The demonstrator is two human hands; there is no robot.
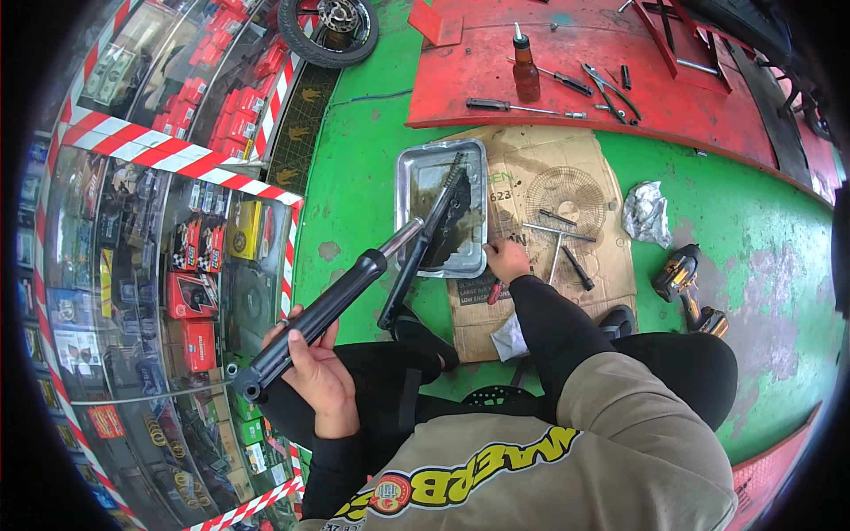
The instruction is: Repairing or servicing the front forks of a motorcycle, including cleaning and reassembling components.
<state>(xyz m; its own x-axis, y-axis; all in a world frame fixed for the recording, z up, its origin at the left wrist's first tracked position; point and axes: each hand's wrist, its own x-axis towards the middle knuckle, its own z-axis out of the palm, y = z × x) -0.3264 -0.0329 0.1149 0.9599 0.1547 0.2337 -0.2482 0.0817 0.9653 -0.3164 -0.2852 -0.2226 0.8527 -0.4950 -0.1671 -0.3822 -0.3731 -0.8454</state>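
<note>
My left hand grips a black front fork leg with a silver inner tube, held diagonally at lower left. A second black fork tube leans across the near-left rim of a metal tray holding dark oil and a long spring. My right hand, fingers curled, is at the tray's right rim; what it grips is unclear. A red-handled item lies just below it. To the right, a T-handle wrench and short black rods lie on stained cardboard.
A glass display case lines the left, below a wheel. A red platform carries an oil bottle, screwdriver and pliers. A white rag and cordless drills rest on green floor at right.
</note>
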